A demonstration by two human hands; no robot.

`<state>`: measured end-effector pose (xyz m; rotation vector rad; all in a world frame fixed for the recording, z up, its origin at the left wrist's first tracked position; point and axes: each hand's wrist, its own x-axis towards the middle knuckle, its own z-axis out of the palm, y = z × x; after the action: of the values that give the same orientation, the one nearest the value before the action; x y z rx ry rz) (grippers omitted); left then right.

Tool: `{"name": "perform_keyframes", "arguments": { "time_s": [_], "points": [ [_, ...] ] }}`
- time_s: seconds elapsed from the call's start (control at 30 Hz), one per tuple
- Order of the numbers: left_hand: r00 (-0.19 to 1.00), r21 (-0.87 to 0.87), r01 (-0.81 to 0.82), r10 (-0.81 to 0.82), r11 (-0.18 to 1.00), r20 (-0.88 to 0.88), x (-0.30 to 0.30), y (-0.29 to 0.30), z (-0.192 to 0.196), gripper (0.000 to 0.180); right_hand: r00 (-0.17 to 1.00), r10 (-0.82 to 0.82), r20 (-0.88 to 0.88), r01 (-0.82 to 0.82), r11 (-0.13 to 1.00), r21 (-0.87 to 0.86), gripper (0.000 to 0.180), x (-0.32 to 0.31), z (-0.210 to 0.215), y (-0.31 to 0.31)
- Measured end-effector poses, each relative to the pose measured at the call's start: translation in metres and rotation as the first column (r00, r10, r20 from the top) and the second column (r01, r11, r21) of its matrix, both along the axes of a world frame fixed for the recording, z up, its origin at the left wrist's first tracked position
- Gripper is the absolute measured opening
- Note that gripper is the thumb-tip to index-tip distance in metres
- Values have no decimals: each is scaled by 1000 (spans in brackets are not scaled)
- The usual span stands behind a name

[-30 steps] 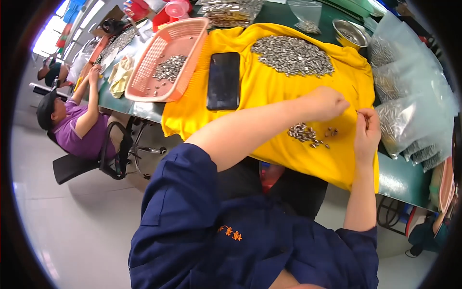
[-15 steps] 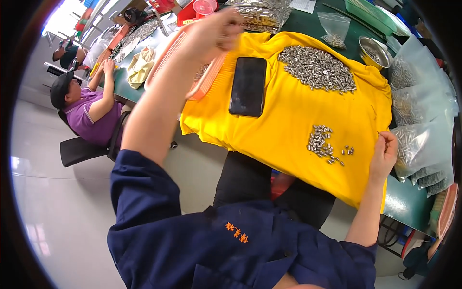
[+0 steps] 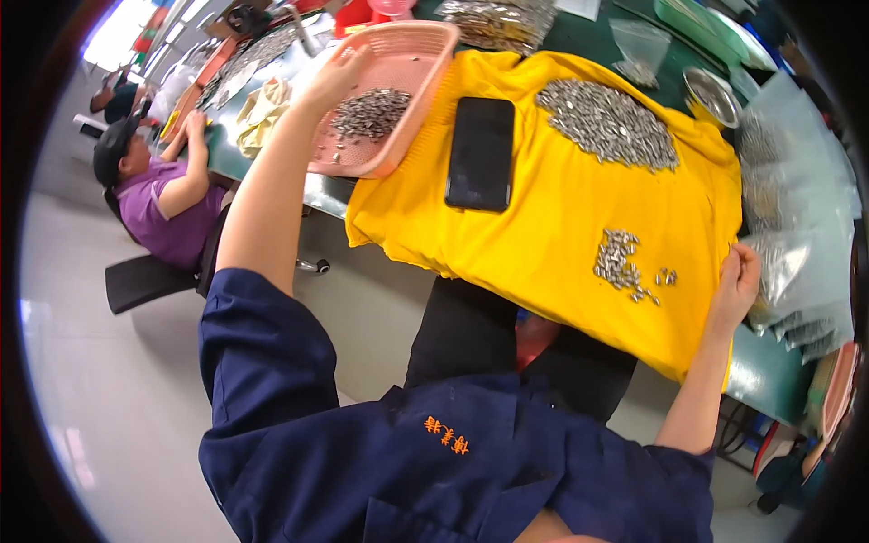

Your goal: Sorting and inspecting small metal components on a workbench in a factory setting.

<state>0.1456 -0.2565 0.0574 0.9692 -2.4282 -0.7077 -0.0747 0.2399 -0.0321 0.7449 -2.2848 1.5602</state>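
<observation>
My left hand point(image 3: 331, 83) reaches over the left side of a pink plastic basket point(image 3: 424, 101). The hand is smeared, so its finger closure is unclear. Inside the basket lies a heap of small metal pieces point(image 3: 371, 113). At the right edge of a yellow cloth point(image 3: 534, 217), my right hand point(image 3: 740, 276) holds its fingertips together in a pinch. A tiny dark tip shows above them, too small to name. Left of this hand lie a small cluster of shiny metal pieces point(image 3: 617, 261) and a few separate pieces point(image 3: 666, 277). A larger metal pile point(image 3: 606, 122) sits farther back.
A black phone point(image 3: 480, 154) lies on the cloth. Clear bags of metal parts point(image 3: 778, 262) line the right side. A metal bowl point(image 3: 711, 96) and a small clear bag point(image 3: 639, 52) stand at the back. A person in purple point(image 3: 172, 199) sits at the left.
My left hand has swung left, from over the basket's right side to its left side, uncovering the metal pieces inside. My right hand keeps its pinch near the cloth's right edge. The view has shifted slightly.
</observation>
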Motion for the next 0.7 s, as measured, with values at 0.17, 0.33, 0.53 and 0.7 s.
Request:
{"name": "perform_keyframes", "arguments": {
  "time_s": [0.17,0.33,0.53,0.7],
  "points": [
    [893,-200,324,-369,925,-256,-17,113,47,28,995,32,-91,-38,997,-65,9,8,7,-17],
    [492,-229,860,-860,456,137,-59,258,1,36,995,95,4,-91,965,-246,5,8,7,-17],
    [440,-214,894,-858,393,263,-80,298,-54,57,997,69,-23,-72,969,-237,8,11,9,-18],
    [408,-251,911,-807,327,428,-91,321,-53,56,993,114,34,-101,961,-256,9,20,17,-19]
  ]
}}
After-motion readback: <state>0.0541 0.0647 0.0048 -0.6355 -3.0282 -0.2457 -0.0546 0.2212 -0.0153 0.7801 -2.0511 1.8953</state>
